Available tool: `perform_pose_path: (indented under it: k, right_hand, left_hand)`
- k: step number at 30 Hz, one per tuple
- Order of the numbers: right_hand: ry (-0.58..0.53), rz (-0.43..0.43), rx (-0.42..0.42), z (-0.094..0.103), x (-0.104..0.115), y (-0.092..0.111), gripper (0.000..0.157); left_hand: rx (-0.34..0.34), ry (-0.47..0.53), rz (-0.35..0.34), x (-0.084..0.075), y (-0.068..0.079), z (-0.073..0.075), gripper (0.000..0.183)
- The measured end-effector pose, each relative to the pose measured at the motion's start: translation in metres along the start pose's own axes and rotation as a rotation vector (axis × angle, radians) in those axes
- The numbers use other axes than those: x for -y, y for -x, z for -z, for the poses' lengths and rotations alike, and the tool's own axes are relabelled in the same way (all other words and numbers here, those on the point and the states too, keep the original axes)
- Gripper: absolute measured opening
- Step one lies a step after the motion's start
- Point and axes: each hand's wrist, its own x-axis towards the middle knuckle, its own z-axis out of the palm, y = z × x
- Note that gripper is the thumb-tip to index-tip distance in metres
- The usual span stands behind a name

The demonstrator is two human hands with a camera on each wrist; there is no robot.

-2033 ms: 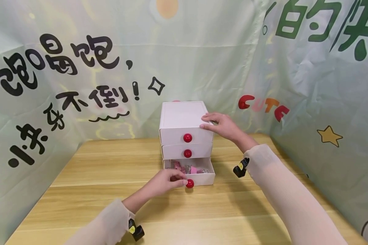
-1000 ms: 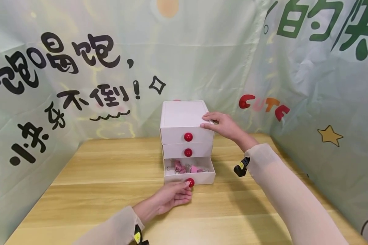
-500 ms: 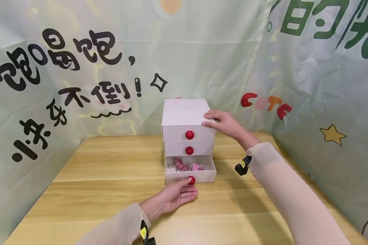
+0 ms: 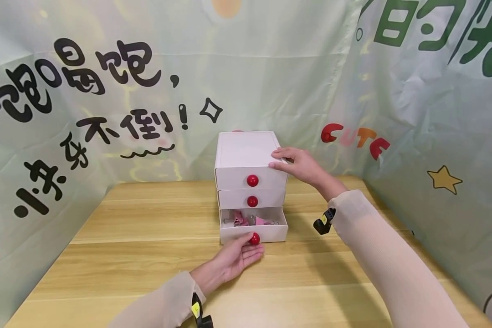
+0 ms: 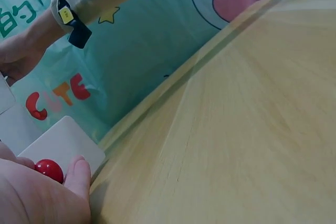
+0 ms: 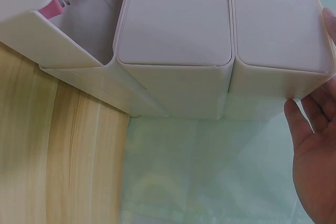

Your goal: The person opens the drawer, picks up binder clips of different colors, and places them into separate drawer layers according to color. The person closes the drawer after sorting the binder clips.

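A white three-drawer desktop organizer (image 4: 248,150) stands upright, its upper two drawers closed. The bottom drawer (image 4: 270,233) is pulled out, and pink binder clips (image 4: 240,218) lie inside it. My left hand (image 4: 231,259) is palm up before that drawer. Its thumb presses the red knob (image 4: 254,238) while the other fingers stretch out below it. My right hand (image 4: 301,165) rests on the organizer's top right edge. In the right wrist view its fingers lie against the organizer's top and side.
The organizer stands on a wooden table (image 4: 147,255) near its back edge. Behind and to the right hangs a pale green cloth (image 4: 246,82) printed with lettering and a star (image 4: 444,179). Both wrists wear black straps with small cameras (image 4: 324,222).
My left hand has turned from gripping the knob from above to palm up, with its thumb on the knob. The bottom drawer has slid slightly inward. My right hand stays on the organizer.
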Motion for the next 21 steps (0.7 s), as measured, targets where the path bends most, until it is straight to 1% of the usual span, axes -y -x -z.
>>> perform_pose_path:
  k: [7,12,21]
  right_hand:
    - [0.006,0.006,0.005,0.001,0.001,0.001,0.052]
    - [0.007,0.003,0.004,0.001,0.002,0.001,0.052]
    - [0.019,0.016,0.011,0.001,0.002,0.001,0.052]
  left_hand:
    - [0.006,-0.009,-0.02,-0.002,-0.006,0.002,0.042]
    - [-0.009,-0.004,-0.037,-0.004,-0.014,0.004,0.042]
    - [-0.017,-0.019,-0.047,-0.008,-0.023,0.005,0.041]
